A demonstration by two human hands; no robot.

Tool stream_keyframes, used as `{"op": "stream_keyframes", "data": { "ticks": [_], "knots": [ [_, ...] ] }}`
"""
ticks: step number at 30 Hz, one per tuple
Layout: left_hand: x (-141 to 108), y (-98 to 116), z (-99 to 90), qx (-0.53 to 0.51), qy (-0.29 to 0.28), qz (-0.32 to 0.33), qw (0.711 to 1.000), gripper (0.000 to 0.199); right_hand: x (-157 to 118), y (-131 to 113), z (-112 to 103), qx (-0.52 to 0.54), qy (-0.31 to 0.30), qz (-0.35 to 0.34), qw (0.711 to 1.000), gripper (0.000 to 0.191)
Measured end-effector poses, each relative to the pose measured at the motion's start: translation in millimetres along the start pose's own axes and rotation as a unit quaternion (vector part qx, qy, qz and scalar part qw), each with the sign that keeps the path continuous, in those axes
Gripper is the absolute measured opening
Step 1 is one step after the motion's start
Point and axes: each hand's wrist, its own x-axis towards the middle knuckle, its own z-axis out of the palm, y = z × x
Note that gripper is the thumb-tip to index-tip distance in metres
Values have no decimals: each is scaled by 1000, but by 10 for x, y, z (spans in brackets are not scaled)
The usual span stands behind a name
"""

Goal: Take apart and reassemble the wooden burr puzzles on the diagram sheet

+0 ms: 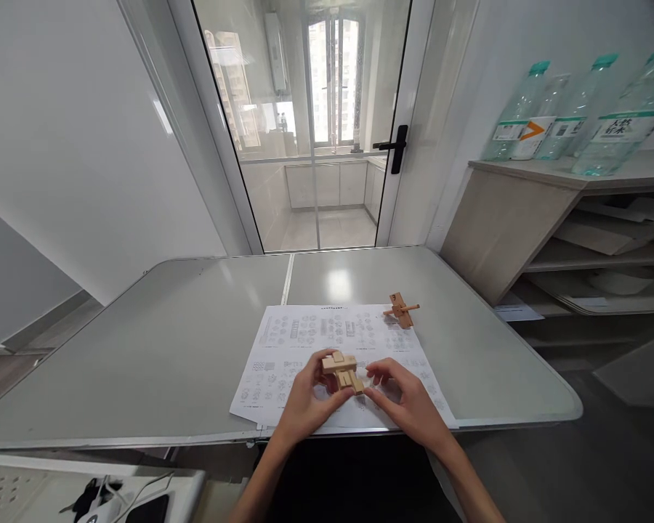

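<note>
A light wooden interlocking block puzzle (344, 370) is held over printed sheets at the table's near side. My left hand (310, 399) is closed around its left side, with the thumb along the lower edge and the fingers behind. To the right, my right hand (400, 396) has its thumb tip at or against the puzzle's lower right corner. Its curled forefinger stays apart from the thumb, with a gap between them. Under both hands lie the paper sheets (299, 349), printed with rows of small diagrams. A darker brown wooden puzzle (400, 311) of crossed pieces rests at the sheets' upper right corner.
The sheets lie on a pale grey table (158, 349) with a rounded right corner. Behind it stands a glass door (338, 181) with a black handle (397, 149). On a wooden shelf (501, 218) at right are several plastic bottles (515, 116). A phone (148, 510) and cables are lower left.
</note>
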Motion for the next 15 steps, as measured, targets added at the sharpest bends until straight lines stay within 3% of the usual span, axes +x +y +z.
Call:
{"op": "stream_keyframes", "data": {
  "ticks": [4, 11, 15],
  "knots": [
    [41, -75, 0, -13, 72, -20, 997, 59, 11, 33, 21, -34, -10, -6, 999, 25],
    [42, -111, 5, -14, 63, -26, 998, 68, 9, 80, 66, -78, -30, -15, 996, 31],
    [40, -135, 4, -16, 57, -25, 998, 69, 18, 74, 69, -63, -20, -8, 998, 18]
  ]
}}
